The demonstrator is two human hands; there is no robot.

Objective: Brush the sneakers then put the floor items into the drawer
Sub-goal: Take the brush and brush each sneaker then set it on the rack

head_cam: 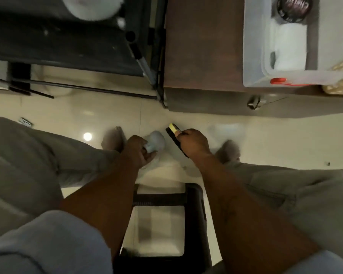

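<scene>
I look straight down between my knees at a cream tiled floor. My left hand [138, 150] grips a pale blue-white sneaker [156, 142], tilted up off the floor; its heel is hidden under my fingers. My right hand [193, 142] holds a brush [173, 136] with a black bristle side and a yellow back, just to the right of the sneaker's toe and not touching it. A blurred pale shape [225, 130], possibly the second sneaker, lies on the floor further right. The cabinet's drawer front with a metal handle [253, 102] is shut.
A brown cabinet top [202, 46] carries a clear plastic box [253, 56] with a red latch. A dark metal rack [67, 36] stands at the upper left. A dark stool [194, 214] is under me. My feet in sandals flank the sneaker.
</scene>
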